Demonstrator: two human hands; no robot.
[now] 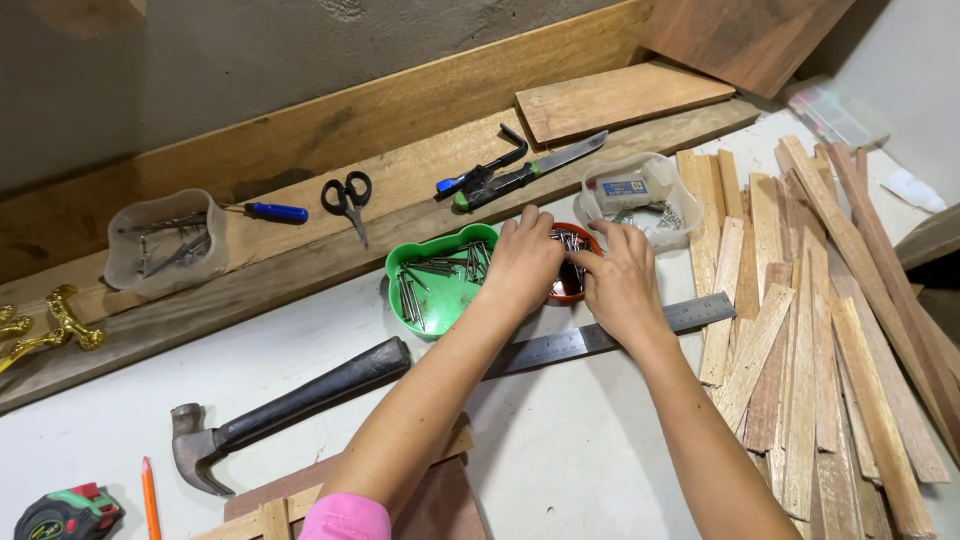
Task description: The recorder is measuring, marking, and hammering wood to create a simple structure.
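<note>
Nails point(568, 243) fill the small red bowl point(570, 293) beyond the steel ruler point(600, 337), and your left hand point(522, 262) and right hand point(619, 283) cup that bowl from either side, fingertips pinching at the nails, with the green tray point(436, 296) touching its left and the knife point(535, 171) farther back.

A claw hammer point(270, 410) lies lower left on the bench point(560, 460), scissors point(347, 198) upper centre, wooden slats point(830, 340) piled right, tape measure point(68, 512) bottom left.
</note>
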